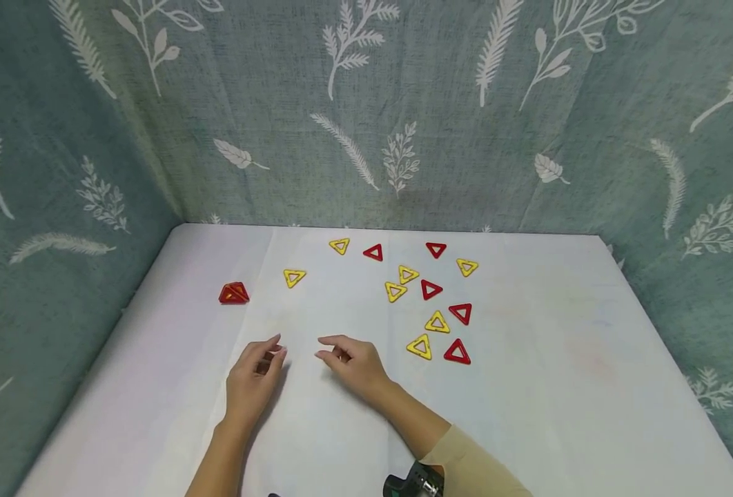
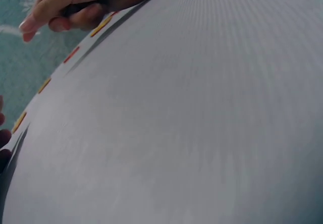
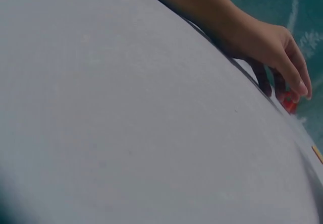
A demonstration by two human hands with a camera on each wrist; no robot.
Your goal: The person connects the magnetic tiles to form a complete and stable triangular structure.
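Observation:
My left hand (image 1: 251, 383) hovers over the white table with its fingers loosely bent and nothing between them. Facing it from the right is my right hand (image 1: 357, 366), thumb and fingers slightly apart, also holding nothing. A gap separates the two hands. Beyond the left hand lies a red piece made of joined triangles (image 1: 234, 293), which also peeks out red behind that hand (image 3: 267, 47) in the right wrist view. Closest to the right hand are a yellow open-centred triangle (image 1: 421, 346) and a red triangle (image 1: 457, 351).
More yellow triangles (image 1: 437, 322) and red triangles (image 1: 460, 313) lie scattered toward the back and right of the hands. One yellow triangle (image 1: 294, 277) sits nearer the red joined piece. Leaf-patterned green cloth (image 1: 366, 138) rises behind the white table (image 1: 559, 386) and along its sides.

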